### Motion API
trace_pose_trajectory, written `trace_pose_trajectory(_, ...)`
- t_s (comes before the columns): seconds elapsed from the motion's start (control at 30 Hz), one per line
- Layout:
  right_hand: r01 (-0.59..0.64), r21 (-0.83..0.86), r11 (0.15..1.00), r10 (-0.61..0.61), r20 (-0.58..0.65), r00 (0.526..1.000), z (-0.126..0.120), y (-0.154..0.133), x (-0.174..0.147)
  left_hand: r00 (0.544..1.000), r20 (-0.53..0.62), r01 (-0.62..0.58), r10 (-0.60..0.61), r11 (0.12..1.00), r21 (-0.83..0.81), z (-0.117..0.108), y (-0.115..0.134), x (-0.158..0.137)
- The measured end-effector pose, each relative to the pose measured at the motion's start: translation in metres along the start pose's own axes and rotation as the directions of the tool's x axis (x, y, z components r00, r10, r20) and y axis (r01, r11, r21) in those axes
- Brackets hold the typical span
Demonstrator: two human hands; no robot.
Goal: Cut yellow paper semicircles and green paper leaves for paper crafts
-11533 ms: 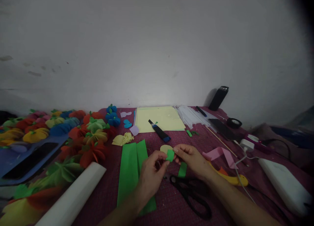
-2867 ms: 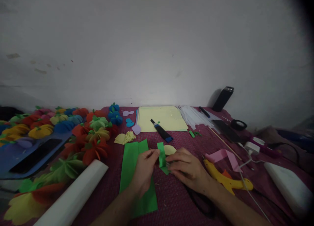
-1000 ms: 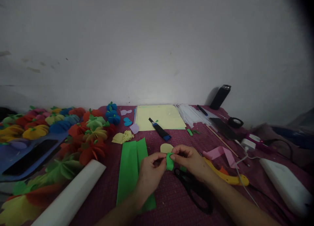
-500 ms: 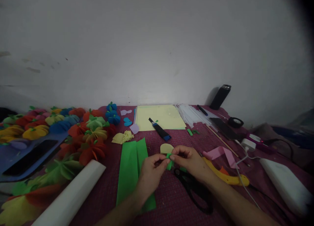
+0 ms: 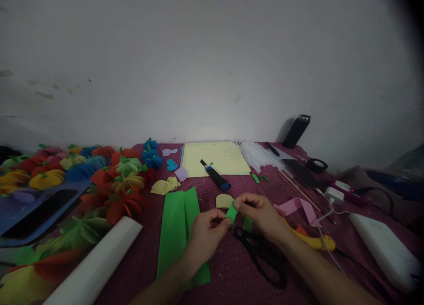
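Between my two hands a small strip of green paper (image 5: 232, 211) is held at a slant over the table. My left hand (image 5: 207, 234) pinches its lower left end, and my right hand (image 5: 260, 214) pinches the upper right end. Black-handled scissors (image 5: 261, 261) lie just below my right hand, their blades partly hidden. Another green paper piece (image 5: 247, 224) rests beside the scissors. Behind the strip sits a cream rounded paper cutout (image 5: 224, 201). Large green paper sheets (image 5: 172, 234) lie left of and partly under my left forearm.
Colourful paper flowers (image 5: 124, 181) crowd the left, near a white roll (image 5: 99, 261). A blue-and-black cutter (image 5: 215, 174) lies on cream sheets (image 5: 228, 152). Right are a yellow glue gun (image 5: 314, 242), pink ribbon (image 5: 308, 207), phone (image 5: 301, 173), cables and a black bottle (image 5: 297, 131).
The green strip, earlier mostly covered by my fingers, now shows flat between them. My fingertips have moved slightly apart, the right ones up. The other things stay in place.
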State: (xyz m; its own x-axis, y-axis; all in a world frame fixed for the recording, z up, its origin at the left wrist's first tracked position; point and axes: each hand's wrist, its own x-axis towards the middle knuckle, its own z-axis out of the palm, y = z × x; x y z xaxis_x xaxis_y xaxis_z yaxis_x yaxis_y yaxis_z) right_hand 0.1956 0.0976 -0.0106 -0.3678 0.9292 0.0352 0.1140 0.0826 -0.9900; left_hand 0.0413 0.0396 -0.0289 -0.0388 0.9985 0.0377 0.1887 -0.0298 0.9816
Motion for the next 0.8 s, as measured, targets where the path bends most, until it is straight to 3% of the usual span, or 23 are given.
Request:
trace_pose_trajectory(0.37,0.01,0.061,0.998,-0.007,-0.052,0.999,0.005,0.0,0.001,0.998,-0.04,0.027,-0.04,0.959,-0.282,-0.001,-0.002,0.001)
trace_pose_trajectory(0.6,0.017,0.018,1.0,-0.017,-0.025,1.0,0.009,0.001,-0.002,0.998,-0.05,0.019,-0.029,0.98,-0.199,-0.003,0.003,0.004)
trace_pose_trajectory(0.8,0.068,-0.105,0.992,-0.062,0.057,0.996,0.0,-0.003,-0.002,0.977,-0.211,-0.02,-0.018,0.984,-0.179,-0.013,0.009,0.006)
